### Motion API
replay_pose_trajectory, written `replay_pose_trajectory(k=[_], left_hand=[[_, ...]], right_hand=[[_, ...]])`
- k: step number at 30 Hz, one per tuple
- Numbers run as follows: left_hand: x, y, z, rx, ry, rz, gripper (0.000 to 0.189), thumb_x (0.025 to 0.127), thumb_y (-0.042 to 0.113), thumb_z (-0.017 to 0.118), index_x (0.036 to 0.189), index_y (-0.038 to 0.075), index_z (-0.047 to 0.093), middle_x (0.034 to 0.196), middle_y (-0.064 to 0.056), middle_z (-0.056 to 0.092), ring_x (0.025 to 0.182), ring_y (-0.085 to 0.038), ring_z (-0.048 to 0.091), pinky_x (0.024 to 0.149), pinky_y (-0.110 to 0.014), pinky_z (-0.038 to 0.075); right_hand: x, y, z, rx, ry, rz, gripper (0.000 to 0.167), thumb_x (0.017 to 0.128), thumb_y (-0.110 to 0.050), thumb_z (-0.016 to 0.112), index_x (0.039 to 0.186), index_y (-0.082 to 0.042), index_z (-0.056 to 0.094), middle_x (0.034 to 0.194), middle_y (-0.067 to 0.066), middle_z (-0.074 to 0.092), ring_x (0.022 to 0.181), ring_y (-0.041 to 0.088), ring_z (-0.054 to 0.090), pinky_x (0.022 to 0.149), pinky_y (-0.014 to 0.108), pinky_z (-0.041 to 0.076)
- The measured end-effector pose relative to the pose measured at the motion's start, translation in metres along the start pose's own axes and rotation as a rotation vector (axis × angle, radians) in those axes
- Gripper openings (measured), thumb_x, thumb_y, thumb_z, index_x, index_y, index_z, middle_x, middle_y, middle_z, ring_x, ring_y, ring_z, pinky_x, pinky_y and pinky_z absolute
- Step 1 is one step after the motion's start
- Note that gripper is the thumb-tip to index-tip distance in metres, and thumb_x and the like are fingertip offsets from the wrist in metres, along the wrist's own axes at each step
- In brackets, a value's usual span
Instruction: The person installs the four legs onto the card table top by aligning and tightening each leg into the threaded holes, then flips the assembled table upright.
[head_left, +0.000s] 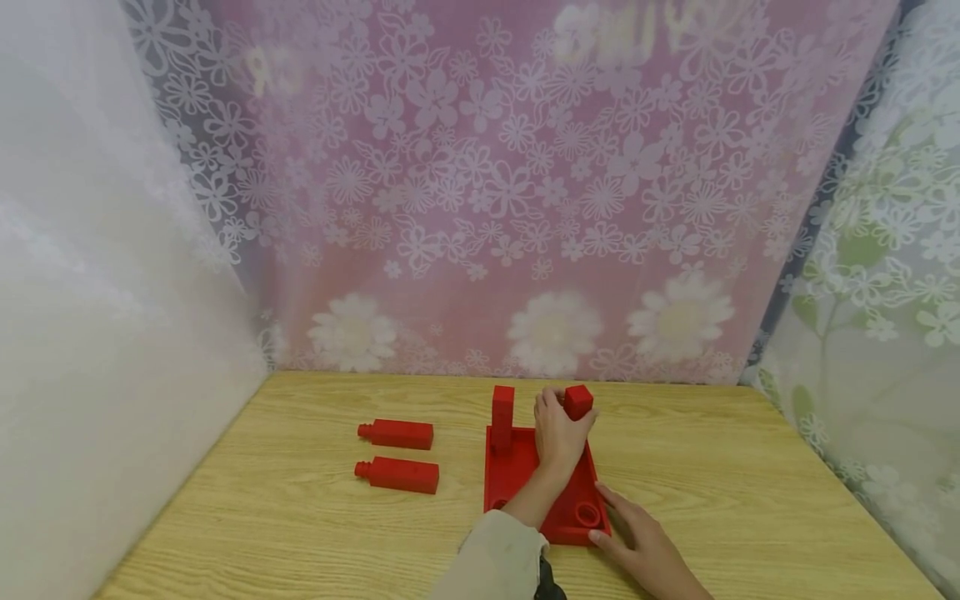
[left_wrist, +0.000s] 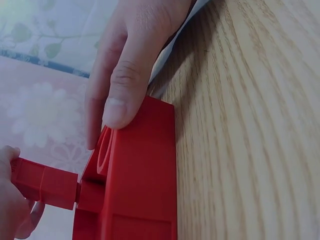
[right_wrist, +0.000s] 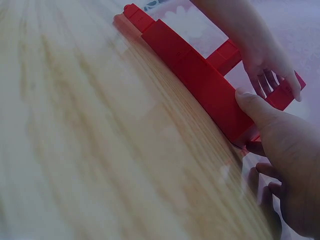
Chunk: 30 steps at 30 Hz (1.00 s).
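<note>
My left hand grips an upright red square leg at the far right corner of a shallow red rimmed tabletop, which lies rim up. In the left wrist view this leg meets the tabletop at its narrow end; how deep it sits cannot be seen. At the near right corner my right hand holds the tabletop, thumb on the front rim, fingers along the side. A round socket shows inside that corner. Another red leg stands at the far left corner.
Two loose red legs with threaded ends, the farther and the nearer, lie left of the tabletop on the wooden table. A flowered pink curtain hangs behind, with pale sheets at both sides.
</note>
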<state>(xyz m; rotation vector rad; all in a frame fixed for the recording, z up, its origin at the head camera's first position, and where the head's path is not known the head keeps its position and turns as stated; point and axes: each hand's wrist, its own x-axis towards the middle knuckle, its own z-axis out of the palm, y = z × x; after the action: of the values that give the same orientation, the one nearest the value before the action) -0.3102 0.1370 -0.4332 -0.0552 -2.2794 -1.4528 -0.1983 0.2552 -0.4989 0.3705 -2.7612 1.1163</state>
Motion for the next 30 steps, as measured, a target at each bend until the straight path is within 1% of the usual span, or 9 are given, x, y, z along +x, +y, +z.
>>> replay_pose_trajectory(k=[3,7,11,16,20,23,27,28,30], left_hand=[[0.001,-0.002,-0.001,-0.017,-0.019,0.002,0.048,0.072,0.035,0.079,0.102,0.012,0.05,0.092,0.002,0.049,0.087,-0.017,0.052,0.072,-0.03,0.049],[0.002,-0.004,-0.003,-0.062,-0.054,0.021,0.046,0.072,0.031,0.078,0.104,0.012,0.051,0.093,0.003,0.05,0.086,-0.016,0.053,0.073,-0.029,0.048],[0.004,-0.007,-0.005,-0.104,-0.112,0.049,0.044,0.074,0.025,0.077,0.108,0.012,0.053,0.095,0.005,0.051,0.086,-0.014,0.053,0.074,-0.027,0.047],[0.005,-0.011,-0.008,-0.163,-0.182,0.067,0.045,0.078,0.018,0.072,0.118,0.009,0.054,0.102,0.003,0.054,0.09,-0.015,0.054,0.072,-0.026,0.048],[0.007,-0.014,-0.009,-0.153,-0.227,0.085,0.037,0.08,0.015,0.066,0.116,0.008,0.057,0.097,0.002,0.056,0.081,-0.014,0.055,0.065,-0.025,0.048],[0.009,-0.014,-0.009,-0.151,-0.26,0.089,0.031,0.082,0.015,0.062,0.112,0.008,0.058,0.091,0.002,0.057,0.074,-0.013,0.053,0.062,-0.026,0.047],[0.009,-0.012,-0.01,-0.169,-0.29,0.059,0.035,0.082,0.015,0.061,0.116,0.008,0.055,0.092,0.001,0.057,0.076,-0.013,0.054,0.065,-0.028,0.047],[0.008,-0.011,-0.01,-0.163,-0.289,0.049,0.037,0.082,0.017,0.063,0.118,0.008,0.054,0.094,0.001,0.057,0.078,-0.014,0.055,0.066,-0.028,0.047],[0.007,-0.009,-0.009,-0.134,-0.266,0.042,0.044,0.08,0.021,0.066,0.12,0.009,0.053,0.097,0.0,0.057,0.082,-0.015,0.054,0.067,-0.029,0.048]], right_hand=[[0.0,0.0,0.0,0.004,-0.003,0.002,0.066,0.085,-0.043,0.062,0.138,-0.009,0.042,0.131,0.012,0.048,0.119,0.036,0.042,0.091,0.058,0.034],[0.0,0.0,-0.001,0.006,-0.01,0.006,0.066,0.085,-0.043,0.062,0.138,-0.008,0.042,0.132,0.013,0.048,0.119,0.036,0.042,0.091,0.058,0.034],[0.001,-0.001,-0.001,0.005,-0.022,0.026,0.067,0.085,-0.044,0.061,0.138,-0.009,0.041,0.133,0.013,0.046,0.12,0.036,0.041,0.091,0.058,0.035],[0.001,-0.001,-0.001,0.016,-0.023,0.037,0.067,0.085,-0.045,0.061,0.138,-0.009,0.042,0.133,0.013,0.046,0.12,0.036,0.041,0.091,0.058,0.035],[0.001,0.0,0.0,0.014,-0.024,0.039,0.068,0.084,-0.046,0.061,0.138,-0.01,0.042,0.134,0.012,0.046,0.12,0.036,0.041,0.091,0.057,0.035],[0.001,0.001,0.0,0.005,-0.017,0.03,0.068,0.084,-0.047,0.061,0.138,-0.01,0.042,0.133,0.011,0.046,0.12,0.035,0.042,0.091,0.056,0.035],[0.001,0.0,0.0,-0.008,-0.009,0.015,0.068,0.085,-0.046,0.061,0.138,-0.009,0.043,0.133,0.012,0.047,0.119,0.035,0.042,0.091,0.056,0.035],[0.001,0.0,0.0,-0.01,-0.008,0.014,0.068,0.084,-0.046,0.061,0.138,-0.009,0.043,0.132,0.012,0.047,0.119,0.035,0.042,0.091,0.056,0.035],[0.001,0.0,0.0,-0.013,-0.007,0.014,0.068,0.085,-0.046,0.061,0.138,-0.008,0.043,0.132,0.012,0.047,0.119,0.035,0.042,0.091,0.056,0.035]])
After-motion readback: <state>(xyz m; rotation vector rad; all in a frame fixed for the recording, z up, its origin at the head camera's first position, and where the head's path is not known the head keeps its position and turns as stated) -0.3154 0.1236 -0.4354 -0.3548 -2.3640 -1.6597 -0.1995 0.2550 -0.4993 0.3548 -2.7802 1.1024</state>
